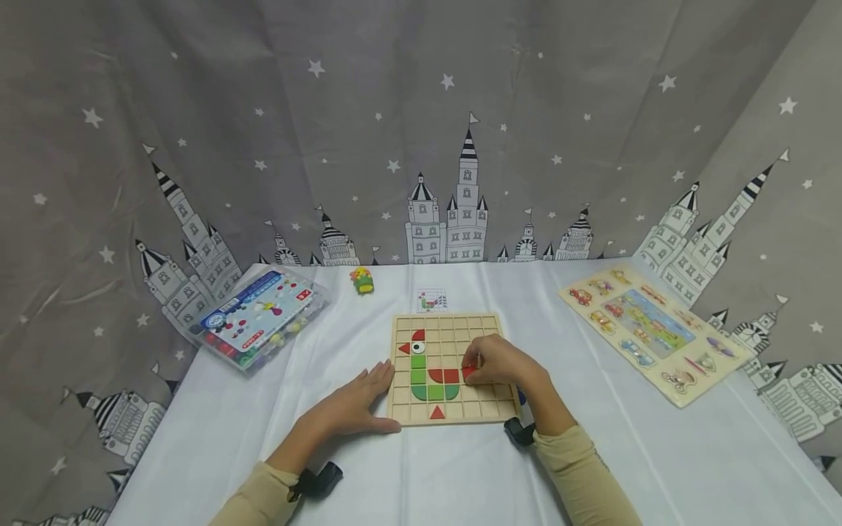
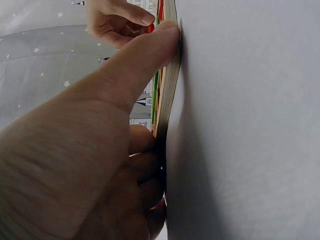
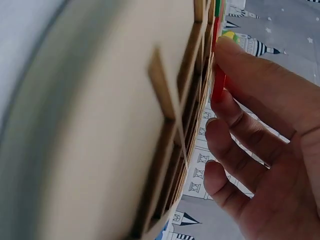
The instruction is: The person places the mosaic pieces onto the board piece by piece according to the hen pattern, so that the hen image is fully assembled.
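A wooden grid board [image 1: 483,412] lies on the white cloth, with flat coloured pieces forming a bird-like figure. Green squares [image 1: 418,361] run down to rounded green pieces; an eye piece [image 1: 417,348] sits near the top. My right hand [image 1: 503,359] pinches a red block [image 3: 218,84] between thumb and index finger, at the grid just right of a red square [image 1: 451,375]. The other fingers of that hand are loosely bent. My left hand [image 1: 355,402] rests at the board's left edge, fingers extended, its thumb against the front left corner. A red triangle [image 1: 437,413] lies in the bottom row.
Behind the board lies a small picture card [image 1: 432,300], with a yellow-green toy figure [image 1: 362,280] to its left. A clear plastic box [image 1: 263,318] stands at left, a wooden picture puzzle [image 1: 592,299] at right. Something blue [image 1: 522,397] shows beside the board's right edge.
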`<state>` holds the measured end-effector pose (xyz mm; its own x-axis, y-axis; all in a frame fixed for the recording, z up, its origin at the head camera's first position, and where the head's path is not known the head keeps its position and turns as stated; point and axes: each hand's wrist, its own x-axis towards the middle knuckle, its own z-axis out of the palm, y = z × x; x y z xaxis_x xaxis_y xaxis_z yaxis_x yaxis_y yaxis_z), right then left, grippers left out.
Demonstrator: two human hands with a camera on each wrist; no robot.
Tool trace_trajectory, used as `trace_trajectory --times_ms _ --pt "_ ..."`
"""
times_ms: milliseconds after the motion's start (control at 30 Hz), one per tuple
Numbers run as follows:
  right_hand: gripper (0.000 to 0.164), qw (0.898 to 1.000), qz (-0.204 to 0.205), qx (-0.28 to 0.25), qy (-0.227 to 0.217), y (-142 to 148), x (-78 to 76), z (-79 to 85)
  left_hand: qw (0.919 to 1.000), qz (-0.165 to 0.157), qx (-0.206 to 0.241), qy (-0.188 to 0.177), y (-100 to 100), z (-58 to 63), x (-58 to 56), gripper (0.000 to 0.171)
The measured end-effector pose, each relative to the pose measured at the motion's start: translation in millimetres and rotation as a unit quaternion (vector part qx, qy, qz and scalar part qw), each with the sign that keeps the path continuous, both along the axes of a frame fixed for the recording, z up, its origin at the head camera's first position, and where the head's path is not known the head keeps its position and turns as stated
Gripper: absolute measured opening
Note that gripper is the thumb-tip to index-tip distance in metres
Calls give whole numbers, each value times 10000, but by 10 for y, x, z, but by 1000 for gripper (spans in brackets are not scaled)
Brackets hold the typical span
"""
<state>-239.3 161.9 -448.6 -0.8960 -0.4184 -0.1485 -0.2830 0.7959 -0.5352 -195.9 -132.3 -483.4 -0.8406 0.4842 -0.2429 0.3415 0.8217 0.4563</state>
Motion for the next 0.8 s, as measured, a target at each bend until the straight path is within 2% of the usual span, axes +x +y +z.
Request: trace_trajectory --times_ms 200,533,800 --pt "17 9999 -15 140 3 -15 -12 -27 10000 -12 -16 -9 -4 -8 -1 112" --pt "23 10000 16 33 21 -11 -11 -9 10000 44 46 -21 18 36 4 110" --pt "13 9999 25 -117 10 -9 -3 -27 10000 30 16 -60 12 31 15 111"
